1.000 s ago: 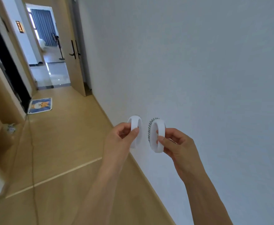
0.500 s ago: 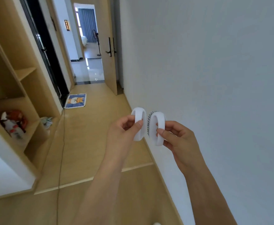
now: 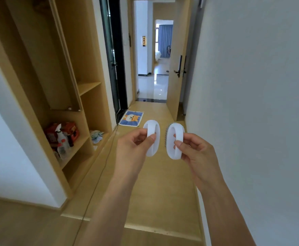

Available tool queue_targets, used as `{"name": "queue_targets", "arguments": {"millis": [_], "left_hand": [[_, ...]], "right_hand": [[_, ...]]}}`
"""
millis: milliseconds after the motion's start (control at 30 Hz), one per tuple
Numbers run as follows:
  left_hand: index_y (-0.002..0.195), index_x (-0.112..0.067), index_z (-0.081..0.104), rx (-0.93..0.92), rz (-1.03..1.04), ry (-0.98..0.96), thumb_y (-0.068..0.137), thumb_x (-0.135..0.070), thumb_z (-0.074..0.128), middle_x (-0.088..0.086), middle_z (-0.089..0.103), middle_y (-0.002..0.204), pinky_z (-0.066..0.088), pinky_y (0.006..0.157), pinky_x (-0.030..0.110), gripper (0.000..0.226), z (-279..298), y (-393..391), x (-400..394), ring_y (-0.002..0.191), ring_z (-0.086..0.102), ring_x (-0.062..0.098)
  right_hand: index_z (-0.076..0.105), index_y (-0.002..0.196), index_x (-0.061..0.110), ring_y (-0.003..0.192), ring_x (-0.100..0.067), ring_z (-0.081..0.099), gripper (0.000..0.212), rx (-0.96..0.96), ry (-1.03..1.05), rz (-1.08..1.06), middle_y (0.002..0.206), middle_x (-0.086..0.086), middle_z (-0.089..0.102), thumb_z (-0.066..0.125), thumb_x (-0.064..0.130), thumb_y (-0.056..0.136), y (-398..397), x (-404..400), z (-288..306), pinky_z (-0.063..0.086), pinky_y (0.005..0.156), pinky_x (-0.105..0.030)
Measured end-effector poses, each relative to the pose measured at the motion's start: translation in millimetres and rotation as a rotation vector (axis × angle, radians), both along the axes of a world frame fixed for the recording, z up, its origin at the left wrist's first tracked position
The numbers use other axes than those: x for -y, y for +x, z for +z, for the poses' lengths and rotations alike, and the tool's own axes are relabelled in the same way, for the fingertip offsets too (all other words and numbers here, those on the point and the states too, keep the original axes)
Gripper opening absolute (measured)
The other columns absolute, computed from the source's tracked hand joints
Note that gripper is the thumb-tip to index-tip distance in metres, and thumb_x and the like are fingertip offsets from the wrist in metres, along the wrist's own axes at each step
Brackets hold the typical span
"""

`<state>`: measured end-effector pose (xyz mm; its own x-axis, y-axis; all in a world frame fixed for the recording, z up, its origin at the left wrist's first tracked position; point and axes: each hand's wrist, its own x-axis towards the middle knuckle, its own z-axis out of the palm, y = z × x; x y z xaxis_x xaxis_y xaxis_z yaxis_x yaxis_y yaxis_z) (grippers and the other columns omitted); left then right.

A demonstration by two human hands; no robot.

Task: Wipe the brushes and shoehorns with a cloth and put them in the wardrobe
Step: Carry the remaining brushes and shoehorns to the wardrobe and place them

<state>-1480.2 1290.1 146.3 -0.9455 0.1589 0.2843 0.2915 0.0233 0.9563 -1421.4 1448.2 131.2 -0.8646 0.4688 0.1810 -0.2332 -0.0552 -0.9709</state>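
Note:
I hold two white oval brushes upright in front of me, side by side and a little apart. My left hand [image 3: 133, 145] pinches the left brush [image 3: 152, 139] by its handle strap. The right brush [image 3: 174, 142], with grey bristles showing along its left edge, is pinched by my right hand [image 3: 196, 151]. The open wooden wardrobe [image 3: 56, 96] stands to my left, with a low shelf [image 3: 79, 148] and a higher shelf [image 3: 89, 87] in view. No cloth or shoehorn can be made out with certainty.
On the low shelf stand a spray bottle [image 3: 61, 137], smaller bottles and a red pack [image 3: 68, 131]. A striped bundle [image 3: 96, 136] lies in the compartment beside it. A plain wall [image 3: 251, 103] runs on my right. A cartoon mat [image 3: 131, 118] and an open door [image 3: 175, 86] lie ahead.
My view has swung left from the bare wall towards the corridor, bringing the wardrobe shelves into sight. Both hands keep holding the brushes at about the same spacing.

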Motion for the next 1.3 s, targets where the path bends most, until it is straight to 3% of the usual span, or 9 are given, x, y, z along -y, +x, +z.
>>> {"name": "queue_targets", "arguments": {"millis": [133,267,400,600,833,1033,1200,1300], "left_hand": [[0.094,-0.026,0.075,-0.005,0.098,0.018,0.089,-0.023,0.070,-0.008,0.073,0.085,0.056,0.074,0.034,0.008,-5,-60,-14,0.079,0.067,0.009],[0.092,-0.031,0.074,0.021,0.168,0.010,0.089,-0.025,0.071,-0.017,0.070,0.085,0.057,0.077,0.033,0.007,-17,-128,-32,0.079,0.065,0.001],[0.093,-0.028,0.075,0.037,0.181,0.044,0.089,-0.025,0.071,-0.010,0.072,0.087,0.058,0.082,0.043,0.007,-29,-208,-54,0.083,0.067,0.009],[0.091,-0.025,0.075,0.071,0.118,0.102,0.090,-0.021,0.070,-0.004,0.073,0.087,0.056,0.082,0.046,0.006,-20,-360,-88,0.088,0.067,0.020],[0.088,-0.024,0.075,0.077,0.097,0.100,0.089,-0.020,0.070,0.001,0.074,0.087,0.055,0.085,0.053,0.006,-8,-525,-118,0.089,0.068,0.026],[0.092,-0.026,0.075,0.076,0.104,0.065,0.088,-0.023,0.072,-0.005,0.073,0.087,0.057,0.079,0.045,0.006,-24,-629,-145,0.086,0.068,0.018],[0.088,-0.027,0.075,0.058,0.164,0.042,0.088,-0.021,0.071,-0.011,0.071,0.081,0.053,0.070,0.033,0.008,-33,-710,-164,0.072,0.064,0.003],[0.091,-0.023,0.076,0.054,0.239,0.031,0.088,-0.020,0.071,-0.008,0.073,0.082,0.052,0.068,0.032,0.007,-33,-768,-177,0.072,0.064,0.004]], "right_hand": [[0.077,0.103,0.019,0.095,-0.025,0.072,0.021,-0.010,0.006,0.090,0.098,-0.006,0.077,0.071,0.005,0.087,-75,-18,-4,0.057,0.088,-0.046],[0.077,0.100,0.023,0.096,-0.023,0.072,0.021,0.012,0.031,0.142,0.096,-0.002,0.077,0.071,0.007,0.088,-149,-35,-16,0.059,0.088,-0.046],[0.078,0.101,0.022,0.099,-0.030,0.071,0.020,0.019,0.019,0.143,0.096,-0.005,0.076,0.072,0.008,0.088,-229,-59,-27,0.059,0.089,-0.048],[0.076,0.101,0.017,0.098,-0.033,0.069,0.018,0.022,0.026,0.109,0.099,-0.014,0.074,0.068,0.005,0.090,-372,-89,-18,0.056,0.091,-0.050],[0.076,0.101,0.019,0.095,-0.027,0.070,0.019,0.014,0.024,0.090,0.098,-0.008,0.076,0.067,0.005,0.091,-523,-116,-14,0.059,0.083,-0.039],[0.076,0.100,0.021,0.095,-0.034,0.069,0.020,0.010,0.024,0.095,0.097,-0.009,0.075,0.067,0.005,0.091,-632,-145,-25,0.057,0.087,-0.047],[0.075,0.104,0.015,0.088,-0.020,0.068,0.018,-0.002,0.009,0.175,0.093,-0.005,0.075,0.067,0.005,0.091,-735,-168,-37,0.057,0.085,-0.045],[0.075,0.106,0.011,0.089,-0.021,0.068,0.018,-0.009,0.012,0.243,0.097,-0.007,0.074,0.067,0.004,0.091,-804,-184,-39,0.057,0.084,-0.043]]}}
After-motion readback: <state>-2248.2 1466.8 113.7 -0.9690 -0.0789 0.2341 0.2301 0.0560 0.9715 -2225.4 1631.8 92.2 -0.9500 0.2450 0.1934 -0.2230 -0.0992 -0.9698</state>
